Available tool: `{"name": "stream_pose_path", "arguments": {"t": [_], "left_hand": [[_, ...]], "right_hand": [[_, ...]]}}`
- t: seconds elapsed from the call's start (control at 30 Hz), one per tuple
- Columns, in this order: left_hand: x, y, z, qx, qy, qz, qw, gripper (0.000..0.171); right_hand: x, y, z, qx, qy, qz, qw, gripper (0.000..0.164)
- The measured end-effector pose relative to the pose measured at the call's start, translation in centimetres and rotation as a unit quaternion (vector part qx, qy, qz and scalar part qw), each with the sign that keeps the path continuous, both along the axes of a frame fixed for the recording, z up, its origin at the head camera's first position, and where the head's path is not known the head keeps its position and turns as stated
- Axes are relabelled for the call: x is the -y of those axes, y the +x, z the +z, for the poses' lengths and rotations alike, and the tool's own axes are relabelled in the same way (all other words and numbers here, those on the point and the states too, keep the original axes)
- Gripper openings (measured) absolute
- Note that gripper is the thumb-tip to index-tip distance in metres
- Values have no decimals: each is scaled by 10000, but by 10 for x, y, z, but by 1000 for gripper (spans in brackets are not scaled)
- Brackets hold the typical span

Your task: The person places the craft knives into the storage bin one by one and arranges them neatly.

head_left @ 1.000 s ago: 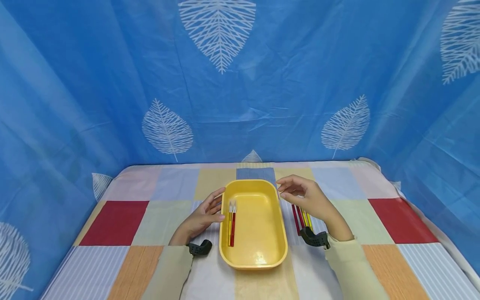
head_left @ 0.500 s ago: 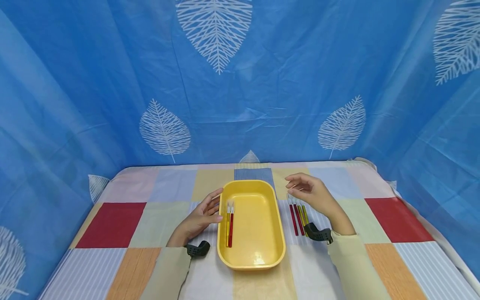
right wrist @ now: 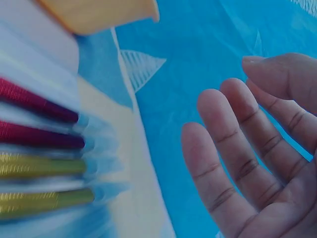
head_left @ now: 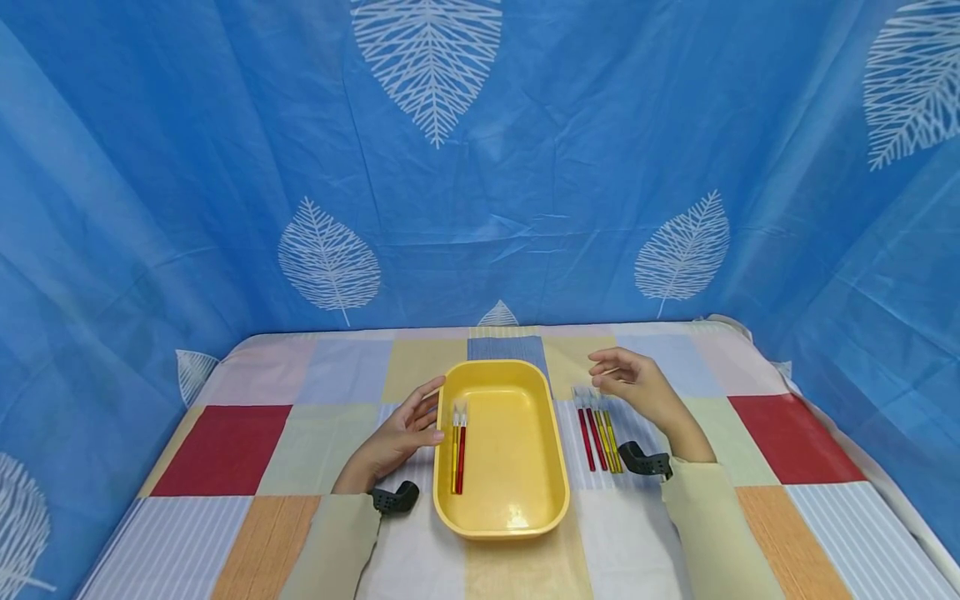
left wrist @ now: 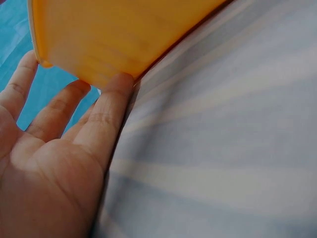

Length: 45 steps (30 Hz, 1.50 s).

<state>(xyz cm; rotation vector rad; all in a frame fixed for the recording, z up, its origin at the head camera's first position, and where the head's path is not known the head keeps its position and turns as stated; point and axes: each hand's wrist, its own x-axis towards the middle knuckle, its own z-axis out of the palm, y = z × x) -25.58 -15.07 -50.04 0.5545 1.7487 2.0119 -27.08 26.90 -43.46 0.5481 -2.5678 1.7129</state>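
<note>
A yellow plastic tray [head_left: 517, 467] sits at the middle of the table. Along its left inside lie two slim pen-shaped tools side by side, one yellow [head_left: 454, 458] and one red [head_left: 461, 462], with clear pointed tips. My left hand [head_left: 397, 437] rests against the tray's left side, fingertips on the outer wall and thumb at the rim. Right of the tray, a row of similar tools lies on the cloth: two red [right wrist: 39, 106] and two yellow [right wrist: 47, 198]. Just beyond their clear ends my right hand [head_left: 633, 387] hovers with loosely bent fingers, holding nothing.
A patchwork cloth [head_left: 322, 450] covers the table. Blue curtains [head_left: 510, 200] with white leaf prints hang behind it and on both sides. A dark strap mount [head_left: 397, 497] is on each wrist.
My right hand has drawn away rightward from the tray's upper right rim, uncovering the row of tools beneath it. The left hand stays at the tray; the head view has shifted slightly.
</note>
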Motion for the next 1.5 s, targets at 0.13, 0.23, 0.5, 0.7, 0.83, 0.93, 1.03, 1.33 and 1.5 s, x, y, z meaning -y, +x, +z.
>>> {"name": "stream_pose_path", "arguments": {"t": [0.13, 0.23, 0.5, 0.7, 0.83, 0.93, 1.03, 1.33, 1.5], "left_hand": [[0, -1, 0, 12, 11, -1, 10000, 99], [0, -3, 0, 36, -12, 17, 10000, 99], [0, -4, 1, -6, 61, -55, 10000, 99], [0, -3, 1, -12, 113, -81, 9999, 101], [0, -4, 1, -9, 93, -62, 9999, 100], [0, -4, 2, 1, 60, -46, 10000, 99], [0, -4, 2, 18, 36, -32, 10000, 99], [1, -3, 4, 57, 6, -21, 10000, 100], [2, -3, 4, 51, 0, -11, 10000, 100]], "right_hand": [[-6, -3, -7, 159, -11, -33, 9999, 39], [-9, -5, -13, 266, 8, -101, 9996, 40], [-11, -9, -25, 598, 142, -363, 9974, 40], [-16, -11, -33, 775, 400, -479, 9950, 39], [-19, -11, -36, 830, 567, -520, 9936, 40], [-21, -11, -36, 872, 621, -457, 9932, 42], [-20, -11, -36, 940, 681, -454, 9922, 43], [-14, -10, -37, 920, 1262, -652, 9856, 47], [-11, -11, -39, 768, 1517, -693, 9830, 46]]}}
